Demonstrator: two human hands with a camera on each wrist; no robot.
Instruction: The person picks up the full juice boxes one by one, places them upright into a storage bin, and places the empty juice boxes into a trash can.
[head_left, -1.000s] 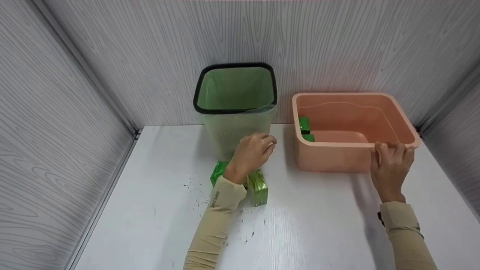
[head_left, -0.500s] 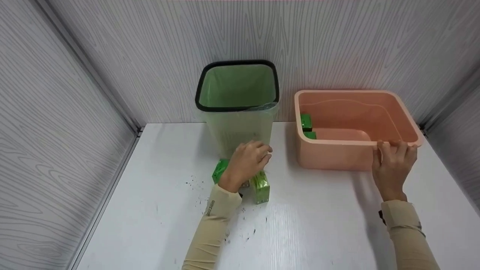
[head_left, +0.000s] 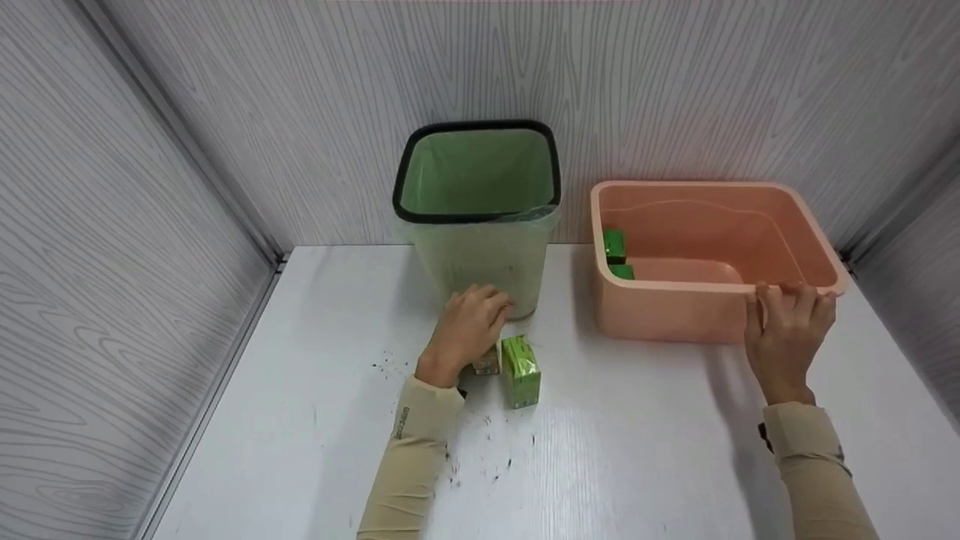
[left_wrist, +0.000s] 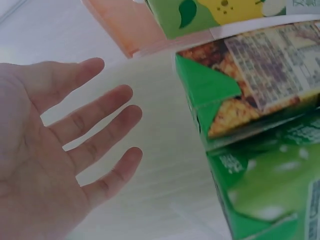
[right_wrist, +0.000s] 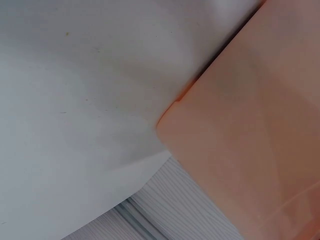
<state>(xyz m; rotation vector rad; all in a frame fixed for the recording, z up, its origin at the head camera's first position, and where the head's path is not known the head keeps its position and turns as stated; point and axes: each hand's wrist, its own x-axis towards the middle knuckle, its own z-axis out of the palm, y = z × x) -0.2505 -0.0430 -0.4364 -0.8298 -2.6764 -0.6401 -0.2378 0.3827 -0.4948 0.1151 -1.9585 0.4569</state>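
Observation:
My left hand [head_left: 466, 326] is over the small drink cartons in front of the bin, its fingers spread and apart from them in the left wrist view. A carton with a brown printed face and green end [left_wrist: 265, 75] lies between a light green carton [head_left: 521, 371] and a green one [left_wrist: 270, 175]. In the head view the hand hides the green one and part of the brown-faced one. My right hand [head_left: 787, 337] holds the front rim of the pink plastic tub [head_left: 675, 313] near its right corner; its wrist view shows only the tub's wall.
A pale green bin [head_left: 484, 255] with a black rim stands at the back, left of the tub. Two green cartons [head_left: 615, 245] sit inside the tub at its left. Dark specks dot the white table [head_left: 600, 450]. Grained panels wall the back and sides.
My left hand has moved left and slightly toward me, from over the light green carton to over the green one, uncovering the brown-faced carton. My right hand stays on the tub's rim.

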